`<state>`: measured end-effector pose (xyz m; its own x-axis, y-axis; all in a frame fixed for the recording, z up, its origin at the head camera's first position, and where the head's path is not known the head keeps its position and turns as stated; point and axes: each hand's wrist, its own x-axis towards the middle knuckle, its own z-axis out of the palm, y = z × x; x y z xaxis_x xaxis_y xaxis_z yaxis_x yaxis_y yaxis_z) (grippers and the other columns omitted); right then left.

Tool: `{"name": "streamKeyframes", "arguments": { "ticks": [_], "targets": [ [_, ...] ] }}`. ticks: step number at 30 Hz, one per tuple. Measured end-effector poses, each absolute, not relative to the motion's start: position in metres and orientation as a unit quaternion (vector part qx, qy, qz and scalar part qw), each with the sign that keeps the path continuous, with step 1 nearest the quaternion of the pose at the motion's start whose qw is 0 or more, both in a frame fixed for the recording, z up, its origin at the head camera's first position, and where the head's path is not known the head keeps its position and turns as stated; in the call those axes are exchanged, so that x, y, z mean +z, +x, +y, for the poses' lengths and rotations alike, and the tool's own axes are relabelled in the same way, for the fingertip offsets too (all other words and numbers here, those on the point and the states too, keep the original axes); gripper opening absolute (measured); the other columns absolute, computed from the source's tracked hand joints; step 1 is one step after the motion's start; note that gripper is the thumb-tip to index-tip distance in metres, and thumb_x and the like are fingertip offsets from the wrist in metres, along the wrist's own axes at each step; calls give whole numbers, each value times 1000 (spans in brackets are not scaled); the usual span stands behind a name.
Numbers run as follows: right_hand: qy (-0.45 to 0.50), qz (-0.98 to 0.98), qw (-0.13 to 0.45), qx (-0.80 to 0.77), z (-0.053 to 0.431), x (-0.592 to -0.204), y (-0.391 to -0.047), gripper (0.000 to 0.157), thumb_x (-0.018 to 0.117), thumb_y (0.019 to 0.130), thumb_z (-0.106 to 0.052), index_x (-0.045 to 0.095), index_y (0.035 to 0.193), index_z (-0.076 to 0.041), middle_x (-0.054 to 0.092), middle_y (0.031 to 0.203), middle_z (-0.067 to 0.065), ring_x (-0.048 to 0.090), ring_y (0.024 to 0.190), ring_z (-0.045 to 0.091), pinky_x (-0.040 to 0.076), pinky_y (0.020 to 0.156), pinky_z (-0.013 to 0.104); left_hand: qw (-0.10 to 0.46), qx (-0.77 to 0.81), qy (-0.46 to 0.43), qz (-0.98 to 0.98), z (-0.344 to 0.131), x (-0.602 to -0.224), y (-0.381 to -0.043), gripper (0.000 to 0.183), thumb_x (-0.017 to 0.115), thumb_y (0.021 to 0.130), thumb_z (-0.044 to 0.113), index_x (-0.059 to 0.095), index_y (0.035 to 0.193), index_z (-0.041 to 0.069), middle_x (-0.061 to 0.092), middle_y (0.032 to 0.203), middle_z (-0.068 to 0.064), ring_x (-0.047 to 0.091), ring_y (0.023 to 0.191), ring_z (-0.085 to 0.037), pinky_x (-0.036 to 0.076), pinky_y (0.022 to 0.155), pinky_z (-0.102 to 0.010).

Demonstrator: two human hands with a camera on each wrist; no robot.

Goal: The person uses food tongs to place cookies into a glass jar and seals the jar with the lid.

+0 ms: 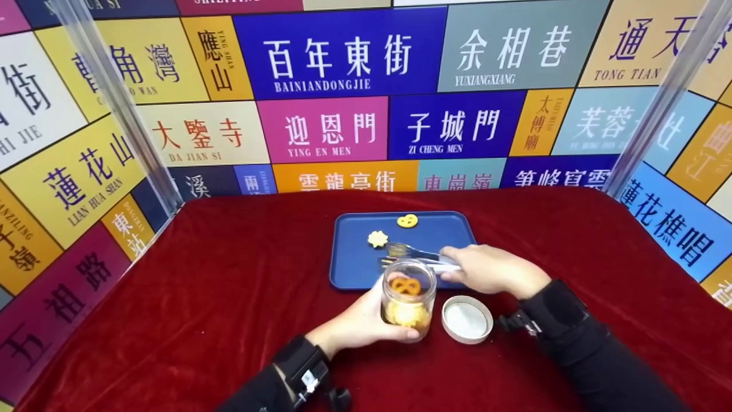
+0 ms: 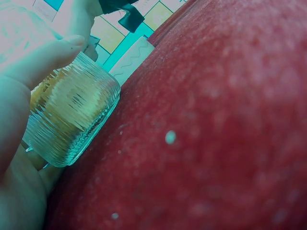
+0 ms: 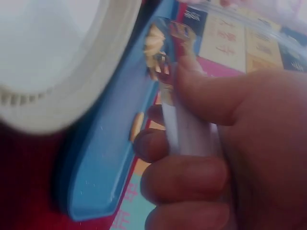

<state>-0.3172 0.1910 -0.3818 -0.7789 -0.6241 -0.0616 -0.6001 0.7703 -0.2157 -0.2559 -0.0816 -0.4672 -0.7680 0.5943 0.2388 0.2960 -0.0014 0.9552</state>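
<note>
My left hand [image 1: 363,321] grips a ribbed clear glass jar [image 2: 108,86] around its side, above the cloth. Inside the jar, pale yellow cookies [image 1: 407,315] lie low and a brown pretzel [image 1: 405,285] shows near the mouth. My right hand [image 1: 494,269] holds tongs [image 1: 426,256] with fork-shaped metal ends and a pale handle, over the blue tray [image 1: 350,264]. Their prongs are close to a flower-shaped cookie [image 1: 377,239] on the tray; whether they touch it I cannot tell. A yellow pretzel [image 1: 407,221] lies farther back on the tray.
A round whitish lid [image 1: 468,319] lies on the red cloth [image 1: 240,274] right of the jar, below my right wrist. Behind the cloth stands a wall of colourful printed signs [image 1: 337,54], with clear upright posts [image 1: 657,103] at both sides.
</note>
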Motion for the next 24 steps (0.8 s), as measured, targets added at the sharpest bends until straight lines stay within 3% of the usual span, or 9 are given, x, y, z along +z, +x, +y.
{"name": "streamKeyframes", "arguments": {
  "ticks": [3,9,15,24],
  "targets": [
    [-312,942,72,-100,204,-379,-317,31,68,106,-36,64,125,-11,61,86,2,60,81,21,50,76,42,115,630,322,697,-81,-467,-256,100,91,82,10,30,160,22,63,141,2,60,132,-18,42,119,-36],
    [-290,949,63,-103,224,-378,-323,28,68,106,-34,65,120,-11,58,82,1,57,78,20,46,73,40,115,628,312,703,-81,-466,-255,105,92,82,10,26,162,23,63,140,2,60,131,-17,43,118,-35],
    [-275,953,63,-110,237,-382,-330,45,66,106,-34,61,137,-2,64,95,4,61,88,24,50,81,46,115,624,313,706,-81,-465,-256,104,92,82,11,26,162,23,63,140,2,60,130,-17,43,118,-35],
    [-270,948,73,-151,236,-388,-332,41,69,105,-35,62,130,-3,63,90,2,59,83,20,48,76,40,116,628,312,703,-81,-468,-255,106,92,82,10,24,163,23,63,141,2,60,130,-17,44,117,-35]
  ]
}}
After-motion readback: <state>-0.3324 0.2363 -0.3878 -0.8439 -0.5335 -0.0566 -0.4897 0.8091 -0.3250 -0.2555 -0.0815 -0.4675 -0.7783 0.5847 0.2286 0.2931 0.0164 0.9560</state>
